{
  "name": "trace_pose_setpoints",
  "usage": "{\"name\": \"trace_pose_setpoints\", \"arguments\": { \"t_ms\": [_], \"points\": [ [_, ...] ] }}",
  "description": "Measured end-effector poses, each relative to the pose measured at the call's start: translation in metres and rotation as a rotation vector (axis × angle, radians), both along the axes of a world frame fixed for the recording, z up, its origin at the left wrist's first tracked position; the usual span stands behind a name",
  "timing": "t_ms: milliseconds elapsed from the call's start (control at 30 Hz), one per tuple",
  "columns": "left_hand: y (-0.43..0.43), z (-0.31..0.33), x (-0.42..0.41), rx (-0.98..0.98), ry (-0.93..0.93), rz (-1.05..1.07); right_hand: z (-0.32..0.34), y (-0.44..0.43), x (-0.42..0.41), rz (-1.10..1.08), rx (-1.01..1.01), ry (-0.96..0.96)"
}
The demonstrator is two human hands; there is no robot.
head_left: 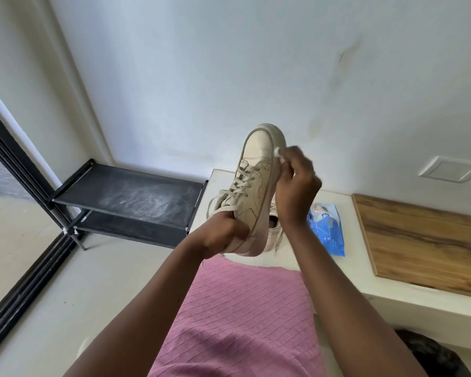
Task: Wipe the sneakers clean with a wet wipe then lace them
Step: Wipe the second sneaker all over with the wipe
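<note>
— At far left, low: left hand (223, 232) clenched round the heel of the sneaker (256, 183), holding it up above the near edge of the table (335, 198).
— Long axis?
— Heel near and low, toe up and away, laces turned leftward.
— And right of the toe?
— Wet wipe (277, 152) against the toe's side rim, pinched in the right hand (294, 189), close along the shoe's right flank.
— Nearer for wiping, then?
— Right hand. Probably a stroke down the sole edge, heelward. Second sneaker (275, 235) behind, on the table, half hidden; wipe pack (326, 229) further right.
</note>
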State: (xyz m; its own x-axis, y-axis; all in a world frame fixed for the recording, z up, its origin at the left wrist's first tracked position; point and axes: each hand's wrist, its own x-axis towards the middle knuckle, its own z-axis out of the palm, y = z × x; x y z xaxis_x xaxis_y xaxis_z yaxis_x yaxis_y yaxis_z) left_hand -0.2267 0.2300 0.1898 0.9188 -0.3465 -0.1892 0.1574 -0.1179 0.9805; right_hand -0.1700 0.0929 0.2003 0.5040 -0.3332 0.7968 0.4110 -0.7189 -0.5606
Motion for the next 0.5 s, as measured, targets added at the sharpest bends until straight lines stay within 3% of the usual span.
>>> {"name": "trace_pose_setpoints", "arguments": {
  "t_ms": [167, 300, 500],
  "points": [
    [0.000, -0.007, 0.005, -0.451, 0.207, 0.062, -0.047, 0.023, -0.043, 0.074, 0.018, 0.088],
    [0.010, -0.011, 0.013, -0.737, 0.317, 0.064, -0.060, 0.019, -0.061, 0.151, -0.162, 0.115],
    [0.009, -0.015, 0.012, -0.561, 0.328, 0.008, -0.044, 0.006, -0.037, 0.130, -0.248, 0.113]
  ]
}}
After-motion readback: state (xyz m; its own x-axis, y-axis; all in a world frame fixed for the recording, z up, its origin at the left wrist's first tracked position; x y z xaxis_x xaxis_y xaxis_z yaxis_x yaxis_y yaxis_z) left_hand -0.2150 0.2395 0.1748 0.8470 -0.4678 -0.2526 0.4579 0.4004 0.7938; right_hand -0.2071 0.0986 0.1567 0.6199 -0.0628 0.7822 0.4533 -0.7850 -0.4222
